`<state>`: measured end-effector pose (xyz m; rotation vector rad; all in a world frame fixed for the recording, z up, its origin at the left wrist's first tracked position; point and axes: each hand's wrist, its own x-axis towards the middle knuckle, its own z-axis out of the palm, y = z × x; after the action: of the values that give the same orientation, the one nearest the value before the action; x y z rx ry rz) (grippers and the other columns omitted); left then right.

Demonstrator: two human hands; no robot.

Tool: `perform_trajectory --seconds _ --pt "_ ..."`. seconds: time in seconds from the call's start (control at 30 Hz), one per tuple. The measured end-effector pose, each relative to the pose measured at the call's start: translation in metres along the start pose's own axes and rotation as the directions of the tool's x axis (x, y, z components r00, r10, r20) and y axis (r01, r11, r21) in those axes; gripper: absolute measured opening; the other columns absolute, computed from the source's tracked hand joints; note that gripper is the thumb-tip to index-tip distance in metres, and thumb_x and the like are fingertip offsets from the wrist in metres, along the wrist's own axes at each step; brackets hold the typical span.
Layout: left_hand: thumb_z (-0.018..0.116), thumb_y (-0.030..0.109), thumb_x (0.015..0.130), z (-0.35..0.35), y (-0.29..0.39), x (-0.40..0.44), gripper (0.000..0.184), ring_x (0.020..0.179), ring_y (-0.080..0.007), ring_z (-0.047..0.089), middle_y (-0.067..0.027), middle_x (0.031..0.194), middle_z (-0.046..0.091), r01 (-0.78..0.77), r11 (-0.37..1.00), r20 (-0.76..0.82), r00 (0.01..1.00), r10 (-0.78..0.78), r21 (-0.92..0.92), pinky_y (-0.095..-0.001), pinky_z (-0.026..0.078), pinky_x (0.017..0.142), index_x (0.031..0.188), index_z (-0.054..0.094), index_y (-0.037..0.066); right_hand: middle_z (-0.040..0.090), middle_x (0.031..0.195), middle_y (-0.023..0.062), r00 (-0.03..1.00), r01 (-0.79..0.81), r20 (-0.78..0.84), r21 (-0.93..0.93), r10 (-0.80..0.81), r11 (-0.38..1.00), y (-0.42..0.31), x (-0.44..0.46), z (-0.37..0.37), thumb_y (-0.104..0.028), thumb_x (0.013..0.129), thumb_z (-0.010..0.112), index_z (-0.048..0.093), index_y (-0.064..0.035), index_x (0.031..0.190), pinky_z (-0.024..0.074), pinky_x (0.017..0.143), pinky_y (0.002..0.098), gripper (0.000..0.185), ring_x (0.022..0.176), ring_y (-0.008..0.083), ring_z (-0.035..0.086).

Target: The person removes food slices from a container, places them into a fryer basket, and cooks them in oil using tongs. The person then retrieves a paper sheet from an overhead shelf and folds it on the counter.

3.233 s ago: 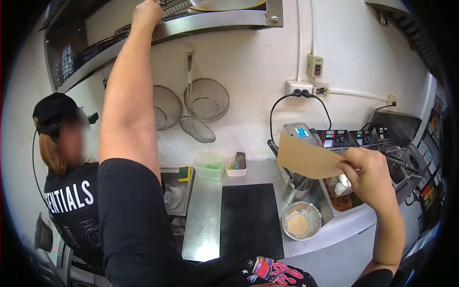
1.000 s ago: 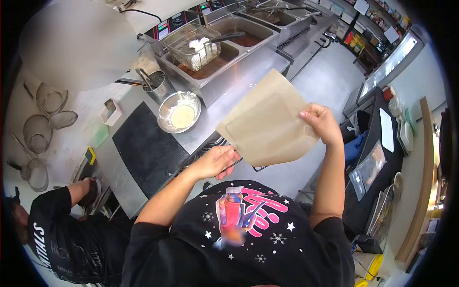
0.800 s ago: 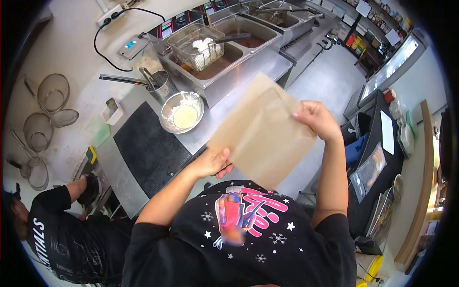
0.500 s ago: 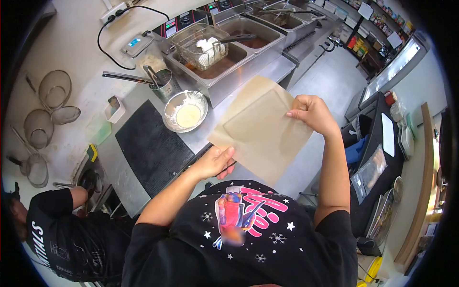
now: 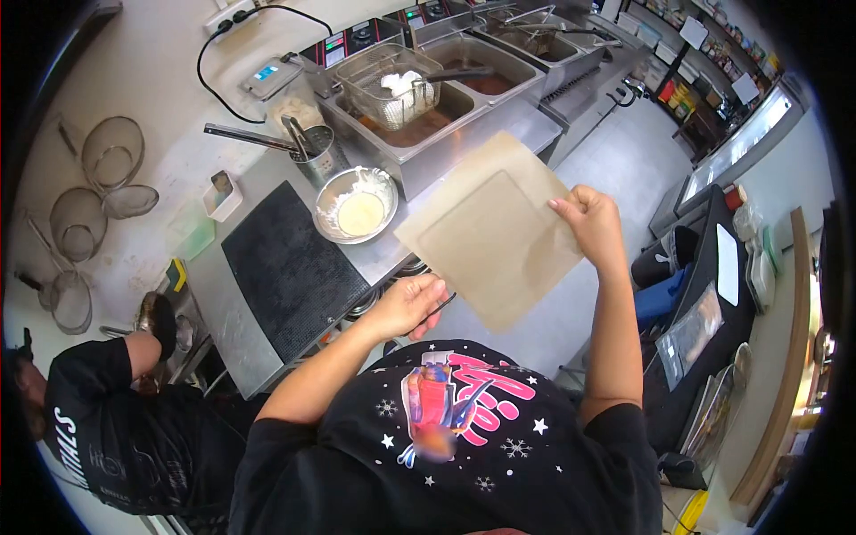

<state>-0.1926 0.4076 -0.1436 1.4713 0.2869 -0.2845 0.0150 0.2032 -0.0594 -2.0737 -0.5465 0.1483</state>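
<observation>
A thin, translucent tan sheet of paper hangs over the counter edge and floor; a square outline shows on it. My right hand pinches its right edge between thumb and fingers. At the sheet's lower left edge, my left hand is closed, with a thin black thing sticking out at the fingers; its kind is unclear. The left fingertips are close to the paper, but whether they touch it I cannot tell. Beyond that hand, a metal bowl with pale batter stands on the counter.
A black ridged mat covers the counter at left. Behind are a fryer basket with white food in it and a perforated metal holder with tongs. A co-worker stands at lower left. Strainers hang on the wall.
The left hand has come away from the face of the paper to its edge. The sheet hangs flatter and its square outline is turned slightly. The whole view has shifted a little.
</observation>
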Motion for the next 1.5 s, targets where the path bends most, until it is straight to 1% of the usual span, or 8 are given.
perform_trajectory --seconds 0.2,0.33,0.53,0.6,0.73,0.87,1.07,1.5 --pt "0.03 0.038 0.099 0.001 -0.007 0.002 0.037 0.04 -0.0083 0.045 -0.0032 0.06 0.05 -0.043 0.995 -0.034 0.999 0.04 -0.09 -0.0214 0.036 0.037 0.104 0.049 0.006 0.04 0.055 -0.0058 0.976 0.059 -0.21 0.032 -0.051 0.998 0.033 -0.029 0.023 -0.019 0.087 0.06 0.045 -0.005 0.06 0.0286 0.045 0.0241 0.034 0.052 0.0038 0.034" --pt "0.029 0.038 0.099 0.004 -0.014 0.004 0.038 0.04 -0.0088 0.045 -0.0042 0.061 0.05 -0.072 0.987 -0.05 0.997 0.066 -0.145 -0.0216 0.037 0.038 0.103 0.047 0.006 0.042 0.058 -0.0069 0.972 0.062 -0.233 0.28 0.005 0.958 0.058 -0.039 0.042 -0.019 0.091 0.055 0.047 -0.0091 0.062 0.027 0.046 0.0222 0.032 0.052 0.0023 0.032" --pt "0.044 0.052 0.09 0.004 -0.006 0.0 0.047 0.047 -0.011 0.046 -0.0049 0.067 0.047 -0.231 0.962 0.06 0.969 0.241 -0.143 -0.023 0.039 0.041 0.088 0.043 0.005 0.05 0.059 -0.0051 0.902 -0.314 0.065 0.777 0.427 0.545 0.044 -0.055 0.051 -0.021 0.094 0.051 0.053 -0.0095 0.072 0.0324 0.043 0.0193 0.024 0.048 0.0016 0.04" --pt "0.051 0.054 0.087 0.005 -0.01 0.002 0.049 0.048 -0.0106 0.045 -0.0041 0.067 0.046 -0.333 0.937 0.086 0.936 0.342 -0.102 -0.0224 0.038 0.041 0.089 0.043 0.005 0.051 0.06 -0.0046 0.902 -0.267 0.009 0.798 0.432 0.54 0.039 -0.062 0.063 -0.021 0.094 0.05 0.052 -0.0099 0.072 0.0343 0.043 0.0194 0.025 0.048 0.002 0.041" --pt "0.057 0.05 0.085 0.009 -0.02 0.002 0.047 0.048 -0.0097 0.045 -0.0026 0.066 0.046 -0.419 0.906 0.057 0.905 0.422 -0.056 -0.0213 0.038 0.042 0.092 0.045 0.005 0.06 0.074 0.0012 0.956 -0.197 -0.004 0.735 0.294 0.649 0.058 -0.084 0.079 -0.024 0.095 0.048 0.056 -0.0062 0.083 0.0435 0.053 0.0219 0.022 0.059 0.0058 0.052" --pt "0.059 0.038 0.088 0.011 -0.028 0.005 0.039 0.045 -0.0069 0.044 0.0002 0.064 0.047 -0.363 0.93 -0.037 0.932 0.362 -0.056 -0.0207 0.037 0.039 0.106 0.047 0.006 0.055 0.065 -0.0028 0.957 -0.158 -0.038 0.764 0.289 0.625 0.052 -0.091 0.091 -0.021 0.094 0.051 0.052 -0.0086 0.073 0.0376 0.048 0.0208 0.025 0.053 0.0031 0.045" --pt "0.041 0.029 0.098 0.014 -0.014 0.004 0.025 0.046 -0.0091 0.047 -0.0025 0.063 0.048 -0.134 0.988 -0.199 0.973 0.116 -0.08 -0.0215 0.038 0.04 0.102 0.049 0.005 0.057 0.07 -0.0018 0.981 -0.14 -0.008 0.668 0.195 0.731 0.054 -0.093 0.091 -0.021 0.094 0.052 0.055 -0.0058 0.077 0.0382 0.051 0.0198 0.023 0.058 0.003 0.046" --pt "0.052 0.027 0.093 0.007 -0.012 0.002 0.019 0.044 -0.0075 0.047 -0.0005 0.062 0.05 -0.26 0.964 -0.123 0.96 0.253 -0.048 -0.0212 0.038 0.038 0.097 0.05 0.008 0.053 0.063 -0.005 0.997 -0.074 0.048 0.426 0.06 0.902 0.048 -0.045 0.061 -0.02 0.089 0.059 0.06 -0.0038 0.076 0.034 0.046 0.0202 0.021 0.053 0.0018 0.042"
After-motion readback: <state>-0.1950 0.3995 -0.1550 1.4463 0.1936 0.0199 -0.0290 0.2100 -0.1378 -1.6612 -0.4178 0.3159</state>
